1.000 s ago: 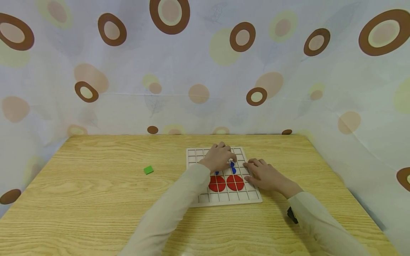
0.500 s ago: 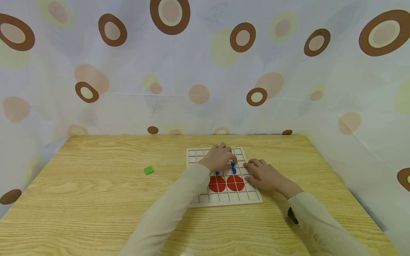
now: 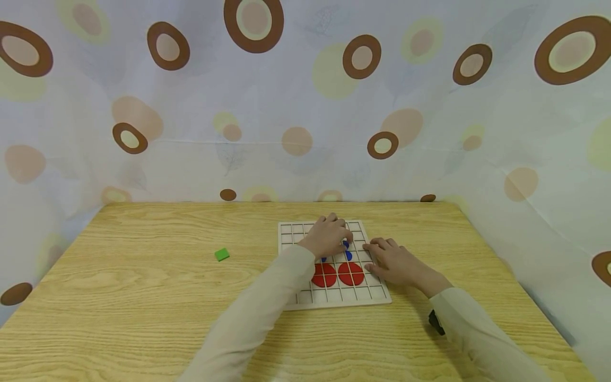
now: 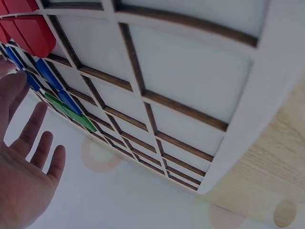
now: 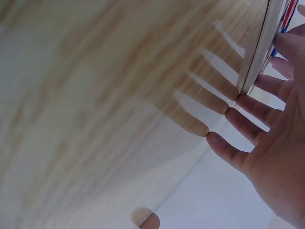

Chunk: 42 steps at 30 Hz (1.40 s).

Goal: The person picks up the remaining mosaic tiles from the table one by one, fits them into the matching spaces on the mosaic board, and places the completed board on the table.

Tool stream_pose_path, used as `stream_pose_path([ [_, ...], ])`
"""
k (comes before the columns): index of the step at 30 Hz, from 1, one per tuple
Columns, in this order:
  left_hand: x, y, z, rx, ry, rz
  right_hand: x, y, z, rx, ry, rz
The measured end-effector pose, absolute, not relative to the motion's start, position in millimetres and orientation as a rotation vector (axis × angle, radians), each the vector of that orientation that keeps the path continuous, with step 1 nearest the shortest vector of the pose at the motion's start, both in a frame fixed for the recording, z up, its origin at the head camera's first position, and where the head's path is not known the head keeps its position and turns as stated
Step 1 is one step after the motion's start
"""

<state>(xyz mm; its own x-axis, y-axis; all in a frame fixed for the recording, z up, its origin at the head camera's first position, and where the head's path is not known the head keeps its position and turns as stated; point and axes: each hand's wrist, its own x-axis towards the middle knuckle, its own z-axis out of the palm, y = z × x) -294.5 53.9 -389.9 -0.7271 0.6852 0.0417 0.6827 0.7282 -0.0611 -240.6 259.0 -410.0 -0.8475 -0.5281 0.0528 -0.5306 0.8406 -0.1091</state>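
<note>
My left hand (image 3: 328,237) is over the white grid board (image 3: 372,293). Its thumb and index finger pinch a small blue piece (image 3: 346,244) with a rounded edge. Just below that lies another blue piece (image 3: 348,255), and two red discs (image 3: 350,274), each split by the grid lines, sit nearer the front. In the left wrist view, green pieces (image 4: 71,112) lie in the grid beyond the blue ones, partly behind the fingers. My right hand (image 3: 396,261) rests at the board's right edge with spread fingers; in the right wrist view its fingertips (image 5: 231,112) touch the table.
A loose green square tile (image 3: 221,254) lies on the wooden table (image 3: 143,297), left of the board. A black object (image 3: 436,322) shows under the right sleeve. Patterned cloth (image 3: 258,164) hangs behind the table and at both sides.
The blue piece at my left fingertips has turned slightly and looks tilted now. The right hand and the board have stayed in place.
</note>
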Motion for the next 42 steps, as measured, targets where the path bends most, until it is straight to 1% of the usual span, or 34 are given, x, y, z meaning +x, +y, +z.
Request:
stream_pose_path([
  [12,-293.0,54.0,-390.6,-1.066,-2.854,0.104,-240.1,258.4,-409.6,0.869,-2.983,0.198],
  [22,-293.3,53.9,-391.0,-1.122,-2.845,0.123,-239.0,258.4,-407.4,0.868,-2.988,0.175],
  [42,-290.8,47.8,-386.1,-1.155,-2.818,0.111,-239.9,258.3,-409.2,0.855,-3.001,0.174],
])
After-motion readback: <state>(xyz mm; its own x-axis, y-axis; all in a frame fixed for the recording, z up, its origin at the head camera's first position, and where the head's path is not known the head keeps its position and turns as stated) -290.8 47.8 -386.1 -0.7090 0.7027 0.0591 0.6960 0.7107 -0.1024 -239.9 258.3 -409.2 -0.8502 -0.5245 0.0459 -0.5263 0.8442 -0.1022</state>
